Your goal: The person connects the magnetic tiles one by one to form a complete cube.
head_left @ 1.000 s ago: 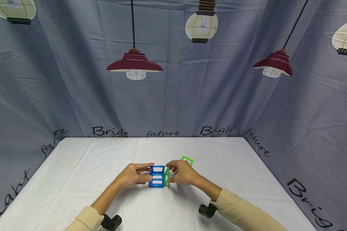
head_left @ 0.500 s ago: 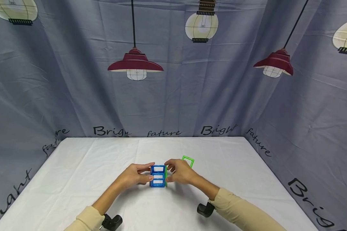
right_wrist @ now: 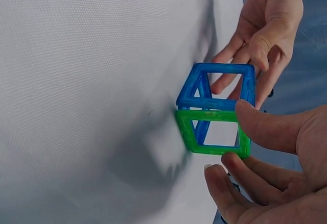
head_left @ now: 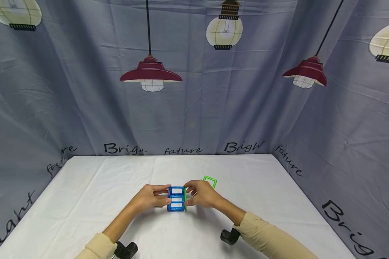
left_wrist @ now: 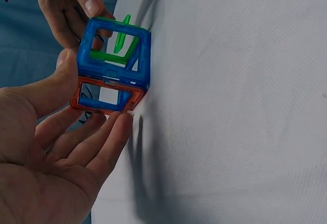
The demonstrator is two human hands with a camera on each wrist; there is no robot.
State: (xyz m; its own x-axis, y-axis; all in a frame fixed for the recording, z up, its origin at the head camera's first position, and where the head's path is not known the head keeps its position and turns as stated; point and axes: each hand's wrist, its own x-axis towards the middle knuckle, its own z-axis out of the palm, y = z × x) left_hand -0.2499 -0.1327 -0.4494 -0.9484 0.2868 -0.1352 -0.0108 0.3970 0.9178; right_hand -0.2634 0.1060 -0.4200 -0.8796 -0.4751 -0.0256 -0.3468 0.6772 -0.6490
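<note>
A cube of see-through magnetic tiles stands on the white table, its blue tiles [head_left: 176,206] facing me. Its left side is a red-orange tile [left_wrist: 110,89], seen in the left wrist view. On the right side a green tile [right_wrist: 207,116] lies flush against the blue edges. My left hand [head_left: 149,198] grips the cube at the red-orange side, thumb on the near edge and fingertips on the far one. With thumb and fingers, my right hand [head_left: 202,194] pinches the green tile's edges. The cube's back is mostly hidden.
Behind the right hand, a second green tile [head_left: 210,178] lies on the white-covered table [head_left: 246,176]. A grey curtain [head_left: 194,108] printed with lamps surrounds the table at the back and sides. Black wrist-camera mounts [head_left: 230,236] hang below both sleeves.
The green tile in my right hand has swung in from a slant and now sits flush with the cube's right side. My left hand keeps its hold, nearly still.
</note>
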